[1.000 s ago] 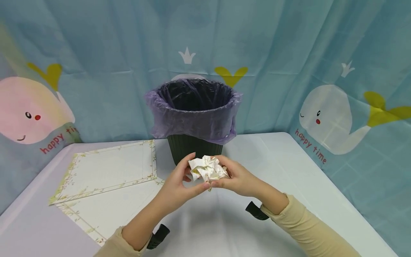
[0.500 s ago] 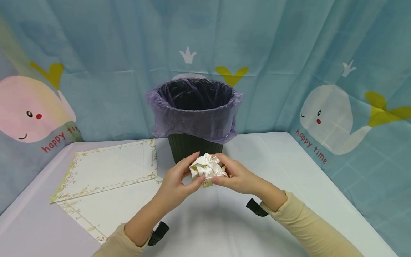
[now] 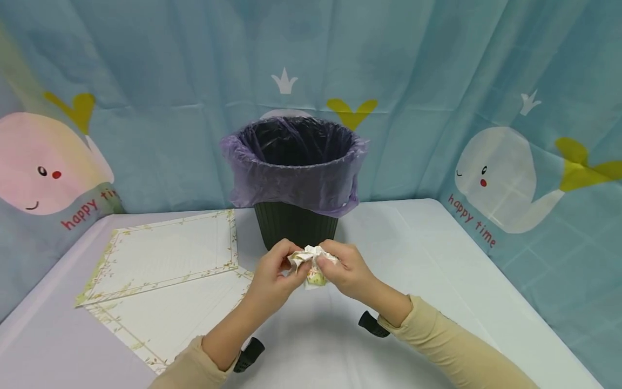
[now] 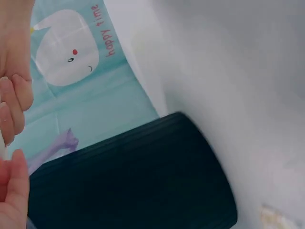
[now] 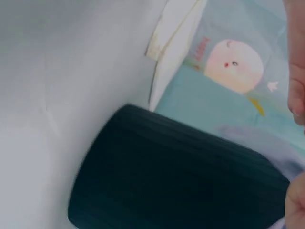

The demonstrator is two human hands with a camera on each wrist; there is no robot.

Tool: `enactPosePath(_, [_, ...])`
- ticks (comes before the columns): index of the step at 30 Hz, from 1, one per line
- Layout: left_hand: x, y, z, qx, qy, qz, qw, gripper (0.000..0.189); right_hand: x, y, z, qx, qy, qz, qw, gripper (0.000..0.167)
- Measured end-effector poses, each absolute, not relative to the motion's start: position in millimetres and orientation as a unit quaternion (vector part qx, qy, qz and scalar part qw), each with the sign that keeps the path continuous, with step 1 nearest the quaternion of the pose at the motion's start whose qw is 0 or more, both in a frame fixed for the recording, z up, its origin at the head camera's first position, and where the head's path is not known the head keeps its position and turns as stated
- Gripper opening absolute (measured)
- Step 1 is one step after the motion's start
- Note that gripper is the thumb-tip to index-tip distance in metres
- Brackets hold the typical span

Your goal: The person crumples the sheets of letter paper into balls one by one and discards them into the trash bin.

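Observation:
A crumpled sheet of paper (image 3: 316, 276), white with a yellow-green printed edge, is held between both hands in front of the bin. My left hand (image 3: 275, 276) pinches its left side between thumb and fingers. On the other side, my right hand (image 3: 351, 271) grips the paper with curled fingers, thumb pressed on top. Part of the paper is hidden inside the hands. In the left wrist view, fingers of the left hand (image 4: 14, 193) show at the left edge; the right wrist view catches only part of the right hand (image 5: 296, 202).
Behind the hands stands a dark ribbed trash bin (image 3: 291, 224) lined with a purple plastic bag (image 3: 296, 186). Two overlapping bordered sheets of paper, an upper sheet (image 3: 170, 251) and a lower sheet (image 3: 180, 308), lie on the white table (image 3: 413, 259) at left. A blue curtain (image 3: 408, 65) hangs behind.
The hands have squeezed the crumpled paper into a smaller bundle and dropped slightly lower. My right hand has curled more tightly and turned over it. Bin and flat sheets are unmoved.

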State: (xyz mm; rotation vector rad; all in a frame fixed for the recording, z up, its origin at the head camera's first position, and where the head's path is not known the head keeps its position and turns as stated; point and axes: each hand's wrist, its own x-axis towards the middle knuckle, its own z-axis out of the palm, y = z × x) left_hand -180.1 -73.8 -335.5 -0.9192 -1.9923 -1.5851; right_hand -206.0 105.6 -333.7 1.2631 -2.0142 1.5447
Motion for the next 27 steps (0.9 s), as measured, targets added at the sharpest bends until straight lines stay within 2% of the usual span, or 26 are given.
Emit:
enactPosePath(3, [-182,-72,-338,-0.288,-0.724,-0.595,0.196,0.021,-207,101,-338,0.414,-0.708,0.542,0.184,0.013])
enactPosePath(6, [-185,-74,-340,-0.244,-0.735,-0.610,0.166,0.022,-207,100,-338,0.382,-0.730,0.543,0.162,0.015])
enactPosePath(10, [-187,-80,-336,-0.220,-0.745,-0.618,0.122,0.011,-206,106,-329,0.353,-0.762,0.540,0.060,0.023])
enactPosePath(14, [-187,-88,-326,-0.228,-0.740,-0.629,0.073,0.012,-207,122,-316,0.379,-0.740,0.553,-0.058,0.060])
enactPosePath(17, [-186,-93,-319,-0.246,-0.726,-0.641,0.035,0.014,-212,135,-312,0.431,-0.693,0.564,-0.128,0.076])
enactPosePath(20, [-185,-96,-315,-0.271,-0.714,-0.645,0.001,0.015,-219,143,-309,0.476,-0.642,0.570,-0.191,0.071])
enactPosePath(23, [-183,-96,-313,-0.285,-0.709,-0.645,-0.009,0.015,-221,145,-307,0.497,-0.601,0.575,-0.246,0.066])
enactPosePath(27, [-181,-92,-312,-0.257,-0.715,-0.650,-0.004,0.015,-219,140,-308,0.467,-0.588,0.605,-0.265,0.066])
